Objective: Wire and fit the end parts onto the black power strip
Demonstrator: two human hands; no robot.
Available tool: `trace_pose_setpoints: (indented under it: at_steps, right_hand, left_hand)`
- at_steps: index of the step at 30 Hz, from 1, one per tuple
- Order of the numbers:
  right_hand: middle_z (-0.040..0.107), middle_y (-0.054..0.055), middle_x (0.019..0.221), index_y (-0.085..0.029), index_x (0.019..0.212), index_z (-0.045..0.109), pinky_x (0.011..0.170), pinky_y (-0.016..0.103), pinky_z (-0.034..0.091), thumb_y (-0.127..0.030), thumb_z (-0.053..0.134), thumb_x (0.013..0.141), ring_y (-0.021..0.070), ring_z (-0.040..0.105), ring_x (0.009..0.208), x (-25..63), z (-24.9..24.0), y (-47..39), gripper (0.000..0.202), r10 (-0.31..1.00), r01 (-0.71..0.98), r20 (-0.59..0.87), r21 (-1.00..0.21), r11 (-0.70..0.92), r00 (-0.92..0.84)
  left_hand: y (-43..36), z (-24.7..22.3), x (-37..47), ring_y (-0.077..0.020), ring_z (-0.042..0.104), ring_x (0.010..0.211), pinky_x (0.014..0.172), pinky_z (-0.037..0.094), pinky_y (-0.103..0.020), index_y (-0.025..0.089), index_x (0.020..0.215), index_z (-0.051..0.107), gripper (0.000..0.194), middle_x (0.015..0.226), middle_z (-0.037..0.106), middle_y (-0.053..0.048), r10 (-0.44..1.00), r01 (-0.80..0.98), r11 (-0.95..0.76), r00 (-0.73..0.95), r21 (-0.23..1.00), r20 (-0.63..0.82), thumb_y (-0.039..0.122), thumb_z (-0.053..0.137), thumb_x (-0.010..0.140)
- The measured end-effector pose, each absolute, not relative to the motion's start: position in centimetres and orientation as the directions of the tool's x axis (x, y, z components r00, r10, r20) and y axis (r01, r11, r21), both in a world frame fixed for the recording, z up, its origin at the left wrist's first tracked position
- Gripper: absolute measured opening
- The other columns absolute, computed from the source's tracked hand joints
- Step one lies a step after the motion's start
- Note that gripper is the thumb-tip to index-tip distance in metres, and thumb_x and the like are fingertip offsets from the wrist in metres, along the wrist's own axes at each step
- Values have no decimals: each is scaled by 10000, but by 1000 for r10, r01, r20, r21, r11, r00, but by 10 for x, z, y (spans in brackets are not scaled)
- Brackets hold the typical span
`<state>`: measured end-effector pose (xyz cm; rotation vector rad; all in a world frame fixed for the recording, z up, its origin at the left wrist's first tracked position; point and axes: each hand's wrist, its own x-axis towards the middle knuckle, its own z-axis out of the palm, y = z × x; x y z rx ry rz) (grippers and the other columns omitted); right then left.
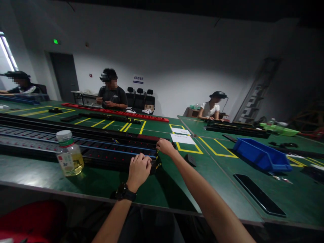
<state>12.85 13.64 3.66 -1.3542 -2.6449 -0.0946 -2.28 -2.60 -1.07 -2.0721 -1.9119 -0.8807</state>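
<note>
A long black rail assembly with blue strips and small red spots lies along the green table. My left hand, with a dark watch on the wrist, rests closed on its near edge close to the right end. At the far corner of that same end is my right hand, its fingers bent together against the assembly; whatever they may hold is hidden. Yellow and black wires show at the end between the hands. A small black piece lies on the table right of my right hand.
A bottle of yellow liquid stands at the assembly's near side. To the right are a blue bin and a phone. White papers and a long red rail lie farther back. Several people sit across the table.
</note>
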Motion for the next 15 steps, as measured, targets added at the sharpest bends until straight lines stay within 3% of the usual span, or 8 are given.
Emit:
trace_pose_setpoints:
  at_steps: [5,8,12,15]
  right_hand:
    - [739,113,1172,-190,1118,801,952,258,486,-311,599,1020,214,686,1096,120,40,137,254,753,749,265,-137,648,-603]
    - [764,109,1113,-200,1106,799,888,271,512,-328,579,1012,220,711,1034,131,45,138,271,811,805,280,-171,568,-513]
    - [794,127,1027,-194,1046,822,840,313,540,-285,676,898,266,745,964,174,47,145,226,945,944,74,-55,324,-320]
    - [789,159,1087,-171,1078,823,879,329,539,-288,662,910,287,740,1029,208,42,154,260,960,962,89,-42,270,-266]
  left_hand:
    - [-26,-12,-23,-252,610,1019,865,400,-393,261,986,740,228,1013,683,-63,842,958,-150,-6,245,540,202,520,971]
    - [-26,-12,-23,-249,611,1025,870,402,-392,260,986,738,224,1014,681,-62,841,954,-155,-9,257,541,199,524,967]
    - [-26,-11,-22,-251,617,1024,871,407,-395,255,975,737,225,1000,677,-63,840,951,-159,-11,264,542,203,518,973]
    - [-25,-11,-22,-251,618,1015,864,407,-389,254,980,738,220,1004,679,-66,843,953,-156,-10,261,539,205,523,973]
